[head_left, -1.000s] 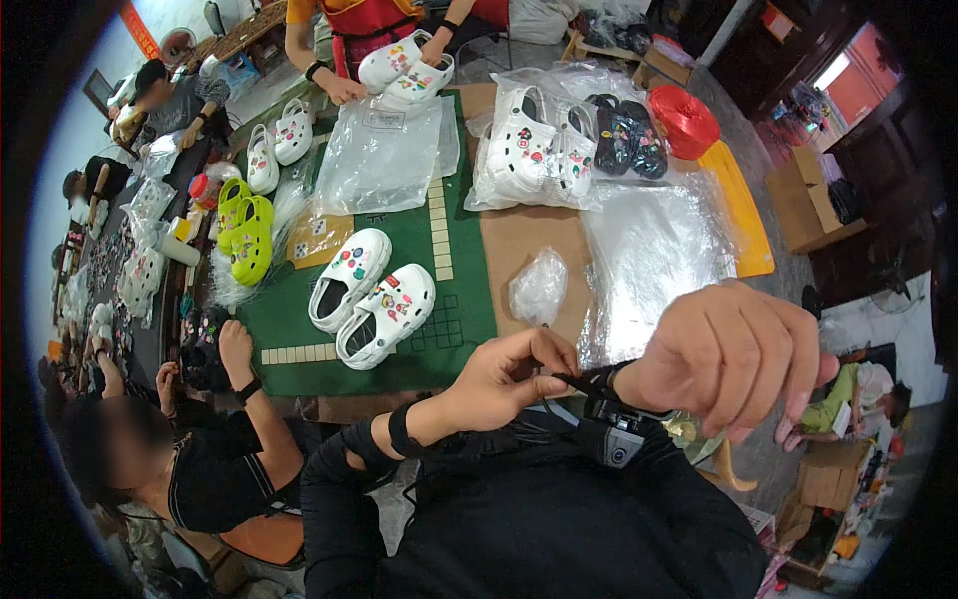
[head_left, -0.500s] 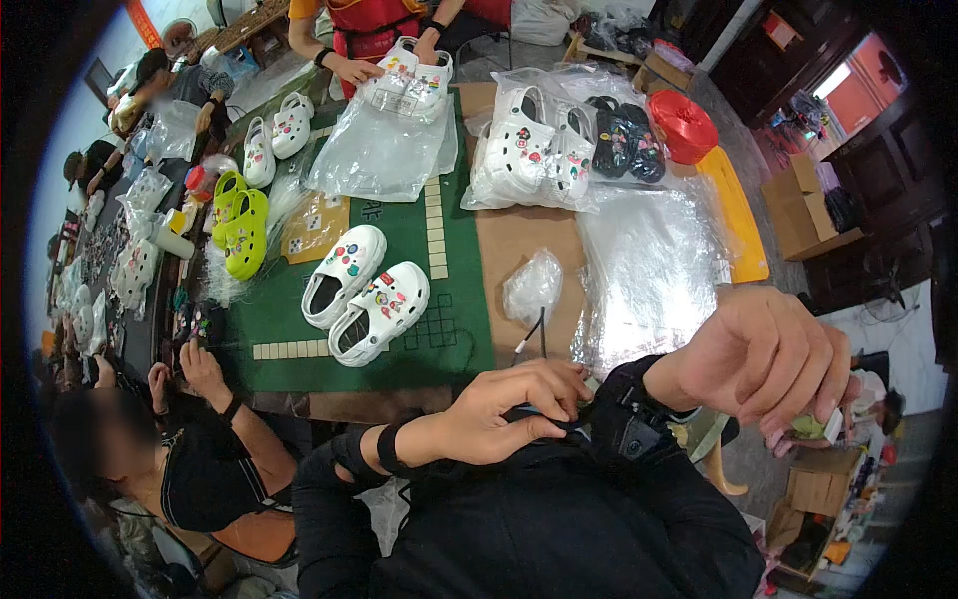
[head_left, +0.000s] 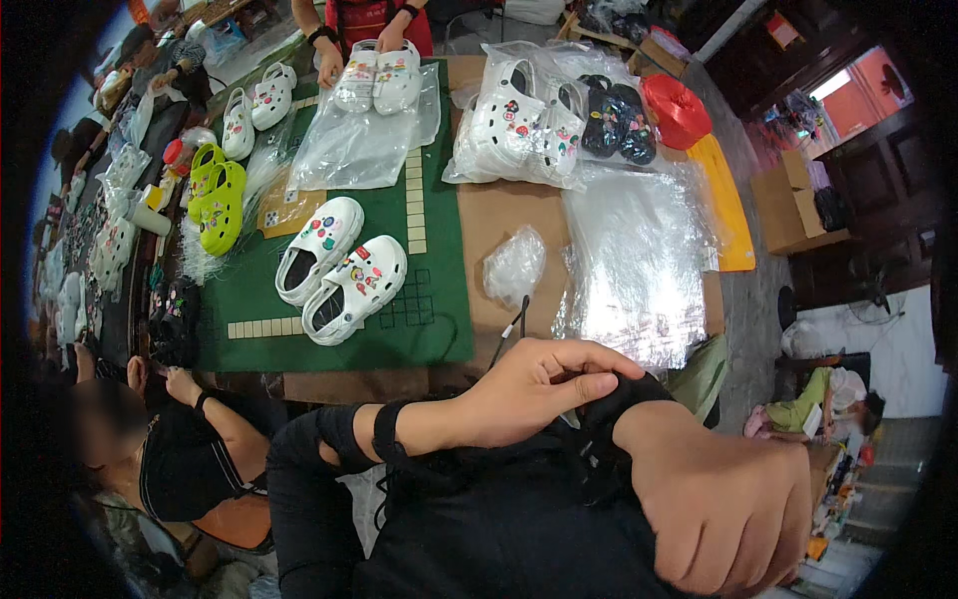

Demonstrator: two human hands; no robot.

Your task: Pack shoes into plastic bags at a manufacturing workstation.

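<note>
My left hand (head_left: 529,391) reaches across my front to my right wrist. Its thumb and index finger pinch the black wrist strap (head_left: 621,404) there. My right hand (head_left: 726,509) hangs at the lower right with fingers curled into a fist; its back faces up and nothing shows in it. Ahead on the green mat (head_left: 439,329) sits a pair of white clogs (head_left: 339,275) with colourful charms. A crumpled clear plastic bag (head_left: 514,266) lies nearer the middle, and a black cord (head_left: 511,331) runs below it.
Flat clear bags (head_left: 634,270) lie at right, below bagged white clogs (head_left: 524,125), black clogs (head_left: 617,120) and a red plastic roll (head_left: 676,112). Lime-green clogs (head_left: 218,200) stand at left. Across the table a person's hands (head_left: 394,38) handle white clogs. Another person (head_left: 200,454) sits left.
My right fist has dropped lower and turned back-up. My left hand has moved right and up along the wrist strap. The person across has set the white clogs lower on a clear bag.
</note>
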